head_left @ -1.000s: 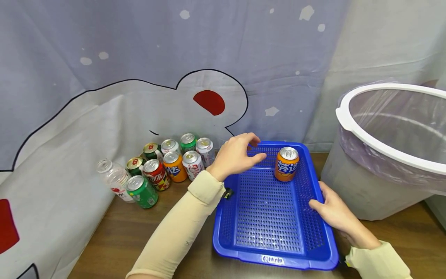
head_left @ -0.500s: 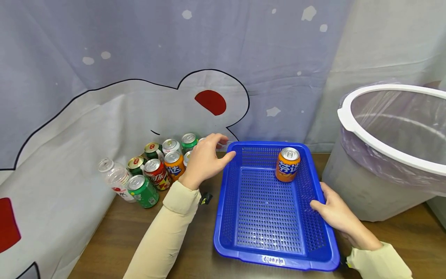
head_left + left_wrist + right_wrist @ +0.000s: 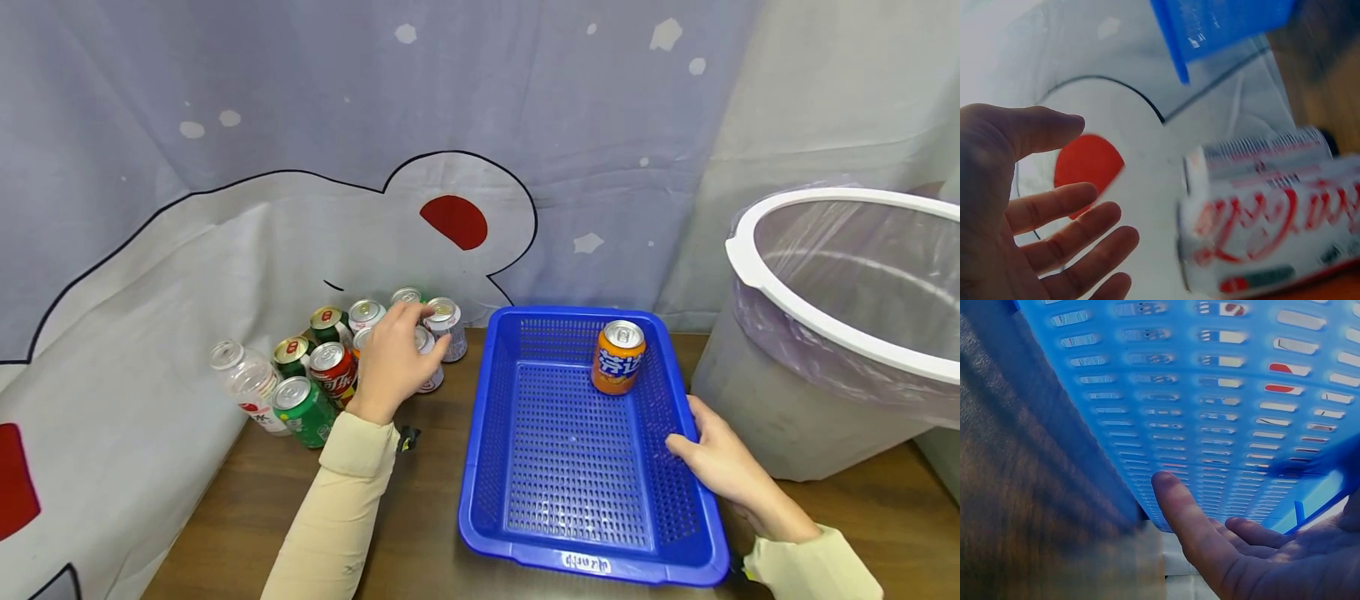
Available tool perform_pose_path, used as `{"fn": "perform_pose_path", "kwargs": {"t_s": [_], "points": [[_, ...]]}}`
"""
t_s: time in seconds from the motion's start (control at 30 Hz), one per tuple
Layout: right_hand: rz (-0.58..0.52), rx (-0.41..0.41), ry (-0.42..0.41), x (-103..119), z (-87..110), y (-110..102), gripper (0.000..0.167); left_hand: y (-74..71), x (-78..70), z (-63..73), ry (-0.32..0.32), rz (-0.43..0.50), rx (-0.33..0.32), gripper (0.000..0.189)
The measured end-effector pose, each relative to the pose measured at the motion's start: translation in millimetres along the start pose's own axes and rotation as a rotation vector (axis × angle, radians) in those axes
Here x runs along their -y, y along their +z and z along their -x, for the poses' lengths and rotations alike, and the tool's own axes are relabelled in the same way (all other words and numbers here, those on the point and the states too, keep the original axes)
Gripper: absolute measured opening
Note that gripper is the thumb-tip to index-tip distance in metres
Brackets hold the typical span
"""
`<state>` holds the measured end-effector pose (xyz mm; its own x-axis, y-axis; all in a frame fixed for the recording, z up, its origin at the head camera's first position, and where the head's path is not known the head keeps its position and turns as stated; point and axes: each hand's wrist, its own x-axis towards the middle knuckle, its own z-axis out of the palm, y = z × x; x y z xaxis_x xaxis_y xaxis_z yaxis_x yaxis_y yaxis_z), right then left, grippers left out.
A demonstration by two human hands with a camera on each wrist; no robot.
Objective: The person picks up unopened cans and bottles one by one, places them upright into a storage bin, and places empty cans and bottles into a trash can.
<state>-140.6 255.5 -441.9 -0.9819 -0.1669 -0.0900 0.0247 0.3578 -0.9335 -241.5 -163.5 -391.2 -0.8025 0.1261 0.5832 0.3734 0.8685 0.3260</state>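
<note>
My left hand (image 3: 395, 360) hovers over the cluster of drink cans with fingers spread and nothing held. Its nearest can is a white Coca-Cola can (image 3: 431, 382), partly covered by the hand. In the left wrist view that Coca-Cola can (image 3: 1272, 234) lies apart from the fingers. My right hand (image 3: 716, 450) grips the right rim of a blue plastic basket (image 3: 480, 467), thumb inside and fingers outside against the perforated wall (image 3: 1210, 447). Inside the basket, an orange Fanta can (image 3: 617, 367) stands upright near the back right corner.
Left of the basket stand a silver-white can (image 3: 452, 340), a red can (image 3: 335, 379), a green can (image 3: 303, 417), several more cans and a clear plastic bottle (image 3: 251, 387). A bag-lined bin (image 3: 757, 408) is at the right. A printed curtain (image 3: 600, 167) hangs behind.
My left hand has moved left and slightly down, from over the basket to above the cans. My right hand keeps its grip on the basket rim.
</note>
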Motion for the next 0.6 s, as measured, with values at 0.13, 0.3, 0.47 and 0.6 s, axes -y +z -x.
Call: {"fn": "perform_pose_path", "kwargs": {"t_s": [0.13,0.3,0.47,0.6], "points": [[-0.005,0.0,-0.001,-0.5,0.0,0.8,0.058,1.4,14.0,4.7,-0.024,-0.065,-0.025,0.041],[-0.013,0.003,-0.004,-1.1,0.2,0.5,0.058,6.1,26.9,8.8,-0.049,-0.116,-0.012,0.055],[-0.019,0.002,-0.005,-1.0,0.5,-0.1,0.058,10.9,33.6,9.9,-0.051,-0.16,0.029,0.065],[-0.009,0.002,-0.007,-0.8,-0.5,0.2,0.058,15.2,37.8,10.7,-0.057,-0.2,0.065,0.066]]}}
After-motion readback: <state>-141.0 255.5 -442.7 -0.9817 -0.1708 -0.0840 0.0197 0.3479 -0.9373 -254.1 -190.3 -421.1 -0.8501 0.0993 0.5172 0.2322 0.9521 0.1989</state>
